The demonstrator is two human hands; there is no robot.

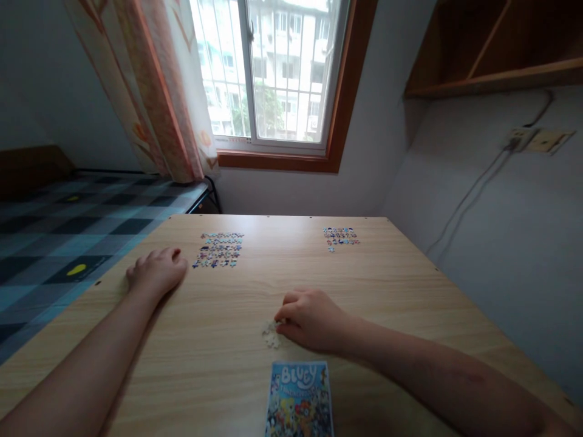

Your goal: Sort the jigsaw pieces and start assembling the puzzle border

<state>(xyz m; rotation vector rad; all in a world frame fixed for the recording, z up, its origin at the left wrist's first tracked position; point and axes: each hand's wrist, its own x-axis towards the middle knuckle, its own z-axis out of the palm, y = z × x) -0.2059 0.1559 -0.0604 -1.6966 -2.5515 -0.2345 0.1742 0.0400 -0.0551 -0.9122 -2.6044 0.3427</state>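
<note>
Near the middle of the bench (218, 340), your right hand (310, 318) has its grip at the pale jigsaw pile (271, 335); can't tell if it's pinching a piece. Your left hand (157, 270) lies relaxed, palm down, beside the left jigsaw rows (221, 250), so a sideways nudge could scramble them. Sloppy dragging might scatter the pile onto the Bluey picture (300, 397). Left edge's close; plenty of room before the right jigsaw rows (341, 235).
</note>
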